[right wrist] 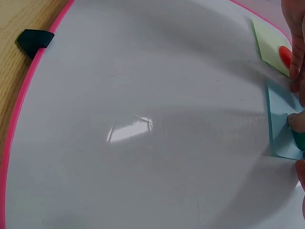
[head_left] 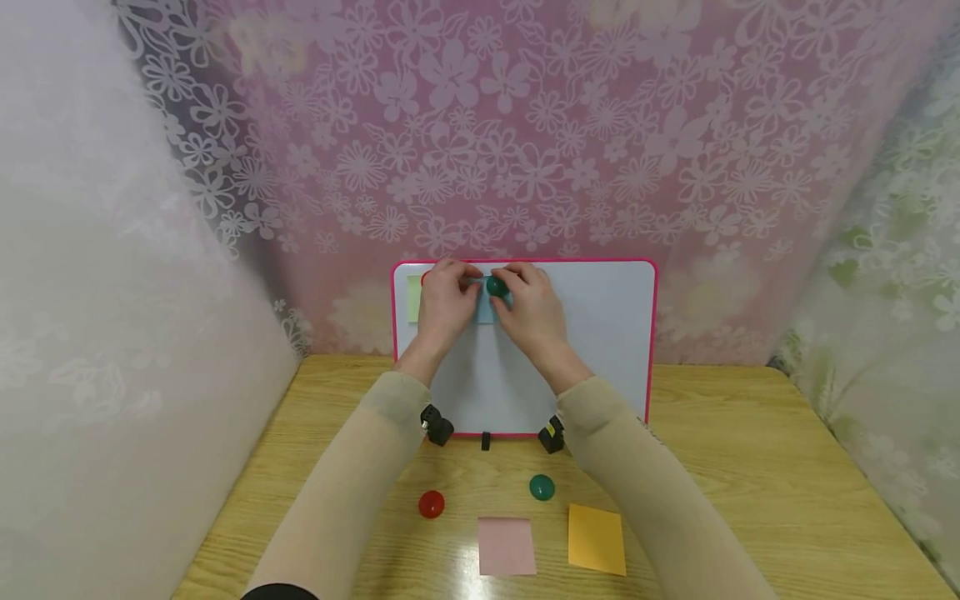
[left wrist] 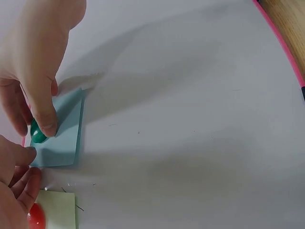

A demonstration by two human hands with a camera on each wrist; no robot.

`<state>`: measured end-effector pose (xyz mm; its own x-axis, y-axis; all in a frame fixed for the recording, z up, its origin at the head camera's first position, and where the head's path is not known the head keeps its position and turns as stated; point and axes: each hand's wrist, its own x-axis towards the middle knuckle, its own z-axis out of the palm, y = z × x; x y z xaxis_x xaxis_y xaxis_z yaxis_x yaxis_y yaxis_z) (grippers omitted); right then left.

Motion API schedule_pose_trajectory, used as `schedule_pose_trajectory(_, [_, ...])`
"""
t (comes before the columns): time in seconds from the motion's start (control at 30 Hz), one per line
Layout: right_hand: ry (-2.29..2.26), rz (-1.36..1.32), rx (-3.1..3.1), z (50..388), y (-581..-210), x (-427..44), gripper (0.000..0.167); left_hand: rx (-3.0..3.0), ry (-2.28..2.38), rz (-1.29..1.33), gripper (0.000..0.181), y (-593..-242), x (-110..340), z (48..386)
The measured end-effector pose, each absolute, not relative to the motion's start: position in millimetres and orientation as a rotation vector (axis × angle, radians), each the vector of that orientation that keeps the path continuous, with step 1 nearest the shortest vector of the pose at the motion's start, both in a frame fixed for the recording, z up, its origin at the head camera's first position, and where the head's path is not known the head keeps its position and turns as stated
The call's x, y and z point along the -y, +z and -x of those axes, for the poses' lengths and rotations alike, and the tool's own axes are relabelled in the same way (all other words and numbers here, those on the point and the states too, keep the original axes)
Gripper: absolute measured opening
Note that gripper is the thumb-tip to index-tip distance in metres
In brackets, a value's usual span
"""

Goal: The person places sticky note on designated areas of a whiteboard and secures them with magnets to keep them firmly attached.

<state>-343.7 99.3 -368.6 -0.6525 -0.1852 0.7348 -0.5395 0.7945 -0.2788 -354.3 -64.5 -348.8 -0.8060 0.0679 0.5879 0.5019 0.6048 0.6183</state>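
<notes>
A light blue sticky note (head_left: 486, 312) lies against the upper part of a pink-edged whiteboard (head_left: 600, 333). My right hand (head_left: 534, 308) pinches a round green magnet (head_left: 496, 287) between thumb and fingers, over the note's upper part. The left hand (head_left: 448, 302) holds the note's left edge near the top, thumb on the paper in the left wrist view; its fingertips are partly hidden. Beside it, a pale green sticky note (left wrist: 61, 210) sits under a red magnet (left wrist: 36, 217), which the left hand mostly covers in the head view.
On the wooden table (head_left: 720, 467) in front of the board lie a red magnet (head_left: 431, 504), a green magnet (head_left: 542, 487), a pink sticky note (head_left: 507, 547) and an orange sticky note (head_left: 596, 540). A black clip (head_left: 485, 442) sits at the board's lower edge. Floral sheets surround the table.
</notes>
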Motion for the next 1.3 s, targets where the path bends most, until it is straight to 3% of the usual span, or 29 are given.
schedule_pose_trajectory(1.3, [0.693, -0.523, 2.186, 339, -376, -111, 0.039, 2.245, -1.181, 0.483, 0.011, -365, 69, 343])
